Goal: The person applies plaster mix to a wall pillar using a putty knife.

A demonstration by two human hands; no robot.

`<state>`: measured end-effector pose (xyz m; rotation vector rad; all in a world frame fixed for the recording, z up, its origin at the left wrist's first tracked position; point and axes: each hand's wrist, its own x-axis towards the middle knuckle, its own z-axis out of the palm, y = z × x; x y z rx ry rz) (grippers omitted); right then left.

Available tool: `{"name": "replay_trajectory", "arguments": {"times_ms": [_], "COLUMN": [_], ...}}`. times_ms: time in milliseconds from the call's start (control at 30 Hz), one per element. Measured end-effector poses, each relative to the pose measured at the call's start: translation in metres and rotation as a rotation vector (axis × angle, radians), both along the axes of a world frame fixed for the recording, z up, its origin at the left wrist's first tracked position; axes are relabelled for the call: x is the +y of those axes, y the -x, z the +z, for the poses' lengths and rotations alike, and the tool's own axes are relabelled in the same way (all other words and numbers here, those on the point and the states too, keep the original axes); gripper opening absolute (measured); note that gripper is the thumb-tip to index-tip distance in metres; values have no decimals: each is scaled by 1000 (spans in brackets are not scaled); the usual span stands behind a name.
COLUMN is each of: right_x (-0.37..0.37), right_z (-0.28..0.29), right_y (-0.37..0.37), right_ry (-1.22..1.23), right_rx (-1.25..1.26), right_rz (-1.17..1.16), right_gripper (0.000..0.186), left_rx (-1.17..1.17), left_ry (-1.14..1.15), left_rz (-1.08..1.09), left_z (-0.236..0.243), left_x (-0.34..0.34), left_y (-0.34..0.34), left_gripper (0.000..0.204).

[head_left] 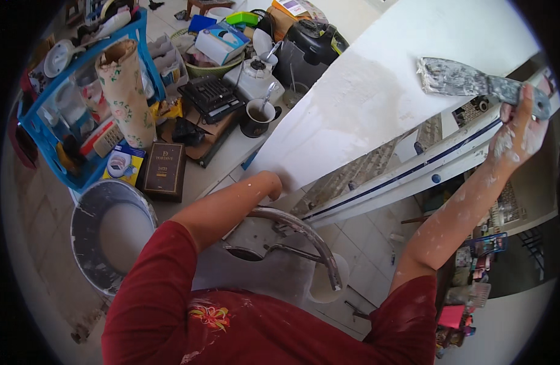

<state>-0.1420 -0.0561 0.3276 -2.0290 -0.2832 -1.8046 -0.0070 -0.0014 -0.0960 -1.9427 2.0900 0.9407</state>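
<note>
My right hand, dusted with white, is closed round the handle of a putty knife. The knife's wide blade is coated in grey-white filler and lies over a long white panel-like surface. A damp-looking, uneven patch of filler marks the middle of that surface. My left arm reaches up to the near end of the white surface and disappears behind its edge, so my left hand is hidden.
A curved metal rail stands before my body. At left are a bucket of whitish liquid, a blue basket of odds and ends, and a brown box. A black mug stands beyond. A white beam runs under my right arm.
</note>
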Motion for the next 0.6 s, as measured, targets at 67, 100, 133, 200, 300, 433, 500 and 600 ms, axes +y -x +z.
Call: {"name": "replay_trajectory", "arguments": {"times_ms": [67, 100, 133, 200, 300, 433, 500, 600], "right_x": [1, 2, 5, 9, 16, 33, 38, 27], "right_z": [-9, -22, -29, -27, -17, -34, -34, -13], "right_y": [-21, -28, -32, -31, -20, -31, -32, -28], "right_ry": [-25, -23, -19, -9, 59, 108, 114, 131], "right_rx": [26, 79, 133, 138, 158, 201, 237, 168], "right_rz": [-131, -178, -222, -230, -204, -239, -358, -219], "right_gripper": [19, 19, 20, 20, 21, 21, 18, 18], "left_rx": [-85, -68, -57, -40, -24, -18, -20, -18], "left_ry": [-86, -79, -80, -87, -104, -140, -157, -184], "left_rz": [65, 63, 67, 73, 64, 60, 63, 60], "left_z": [25, 23, 21, 17, 13, 7, 3, 1], "left_x": [11, 10, 9, 9, 4, 0, -2, -7], "left_y": [-3, -4, -4, -5, -4, -5, -6, -5], "left_gripper": [33, 33, 33, 34, 34, 35, 35, 35]}}
